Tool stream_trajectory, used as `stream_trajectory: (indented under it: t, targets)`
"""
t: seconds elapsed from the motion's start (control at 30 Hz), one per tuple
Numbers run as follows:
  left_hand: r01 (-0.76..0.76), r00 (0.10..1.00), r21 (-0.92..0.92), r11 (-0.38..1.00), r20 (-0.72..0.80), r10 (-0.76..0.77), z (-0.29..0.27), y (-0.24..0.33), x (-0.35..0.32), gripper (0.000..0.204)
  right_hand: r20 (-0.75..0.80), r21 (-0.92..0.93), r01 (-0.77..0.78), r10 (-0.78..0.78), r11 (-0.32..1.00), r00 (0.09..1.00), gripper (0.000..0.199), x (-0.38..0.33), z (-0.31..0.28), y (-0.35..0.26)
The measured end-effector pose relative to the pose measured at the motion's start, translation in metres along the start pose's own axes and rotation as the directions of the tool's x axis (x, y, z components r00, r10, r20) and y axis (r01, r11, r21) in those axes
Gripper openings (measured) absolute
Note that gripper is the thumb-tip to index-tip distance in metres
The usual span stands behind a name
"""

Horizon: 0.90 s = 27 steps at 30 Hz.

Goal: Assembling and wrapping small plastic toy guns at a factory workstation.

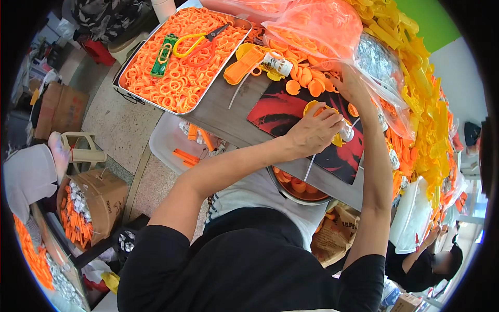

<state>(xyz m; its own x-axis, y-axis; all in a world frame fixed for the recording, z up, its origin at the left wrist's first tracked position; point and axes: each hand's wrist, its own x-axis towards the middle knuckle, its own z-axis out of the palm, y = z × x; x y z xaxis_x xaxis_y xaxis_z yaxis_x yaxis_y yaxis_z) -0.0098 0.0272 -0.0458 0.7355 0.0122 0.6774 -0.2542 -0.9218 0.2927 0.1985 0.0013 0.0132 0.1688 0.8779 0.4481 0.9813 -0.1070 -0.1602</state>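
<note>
My left hand is closed on a yellow plastic part with a silver-wrapped cylinder, held over a dark red-and-black mat. A thin white strip sticks out below it. Farther off, my right hand reaches to the edge of a pile of round orange caps, its fingers bent but apart; their tips are partly hidden. One orange cap lies between the two hands. Beyond the mat sits a similar yellow-and-orange piece with a printed white cylinder and a white strip.
At the far left, a metal tray of orange rings bears scissors and a green packet. A clear bag of orange parts and heaped yellow pieces line the right. Below the table edge is a metal bowl.
</note>
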Motion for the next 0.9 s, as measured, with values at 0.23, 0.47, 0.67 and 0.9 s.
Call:
stream_trajectory:
  t: [0.23,0.47,0.67,0.9]
  targets:
    - [-0.009,1.000,-0.049,0.999,0.027,0.010,-0.010,-0.006,0.000,0.039,0.329,0.276,-0.442,0.349,0.853,0.878,0.034,0.036,-0.027,0.035]
    - [0.019,0.996,-0.039,0.999,0.088,-0.016,-0.009,-0.002,0.003,0.046,0.191,-0.110,-0.026,0.047,0.994,0.980,0.016,-0.004,-0.007,0.045]
    - [0.003,0.998,-0.062,0.998,0.067,0.001,-0.008,-0.004,0.004,0.045,-0.060,-0.359,-0.025,0.003,0.933,0.998,0.014,-0.017,0.028,0.037]
    - [-0.006,0.997,-0.068,0.998,0.079,0.011,-0.004,-0.003,0.006,0.044,0.086,-0.205,-0.093,0.113,0.974,0.990,0.020,-0.031,-0.010,0.035]
